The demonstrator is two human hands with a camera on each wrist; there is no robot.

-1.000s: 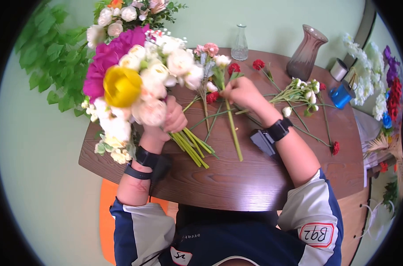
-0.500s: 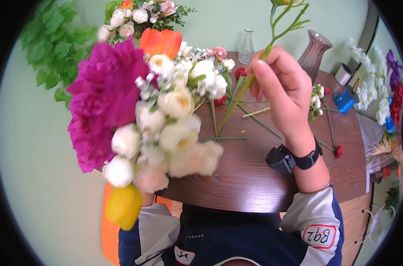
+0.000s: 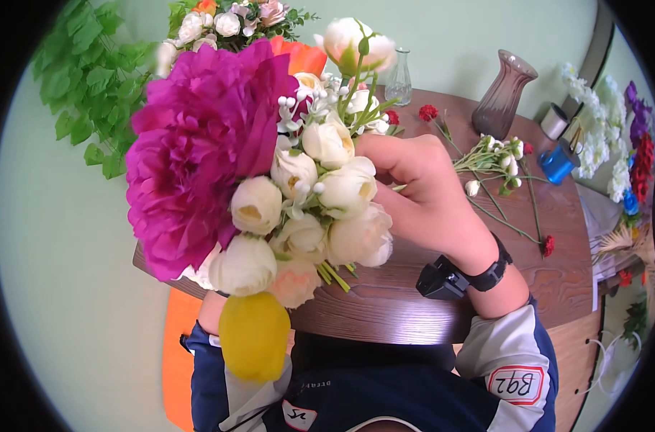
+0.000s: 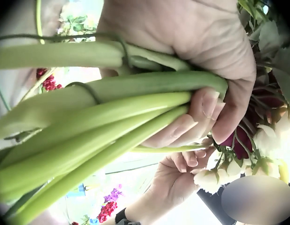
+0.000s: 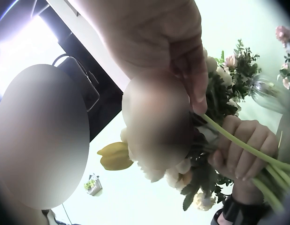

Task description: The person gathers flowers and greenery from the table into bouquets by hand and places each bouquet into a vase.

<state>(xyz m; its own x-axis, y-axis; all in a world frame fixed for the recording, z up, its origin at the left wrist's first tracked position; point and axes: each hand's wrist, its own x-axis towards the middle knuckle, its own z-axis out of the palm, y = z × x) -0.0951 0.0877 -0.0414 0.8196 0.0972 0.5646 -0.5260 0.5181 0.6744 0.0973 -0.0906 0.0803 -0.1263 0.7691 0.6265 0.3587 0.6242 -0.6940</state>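
A large bouquet fills the left of the head view, with a magenta peony (image 3: pixel 198 144), several cream-white blooms (image 3: pixel 345 189), a yellow tulip (image 3: pixel 254 338) and an orange tulip (image 3: pixel 296 57). My left hand (image 4: pixel 201 42) grips its bundle of thick green stems (image 4: pixel 103 136), fingers wrapped round them; the blooms hide this hand in the head view. At the bouquet's right side, my right hand (image 3: pixel 435 194) pinches a long flower stem (image 5: pixel 234 140), which runs down past the left hand. Above it, a white bloom (image 3: pixel 356 47) with green buds rises at the bouquet's top edge.
On the brown table (image 3: pixel 414 295) lie red carnations (image 3: pixel 428 113) and white-budded stems (image 3: pixel 504 155). A glass bottle (image 3: pixel 399 79), a smoky vase (image 3: pixel 504 93) and a blue spool (image 3: pixel 558 162) stand toward the back. Green foliage (image 3: pixel 83 79) hangs at the left wall.
The right hand raised a stem from the table, then brought it left against the bouquet. The left hand tilted the bouquet, turning its blooms toward the head camera.
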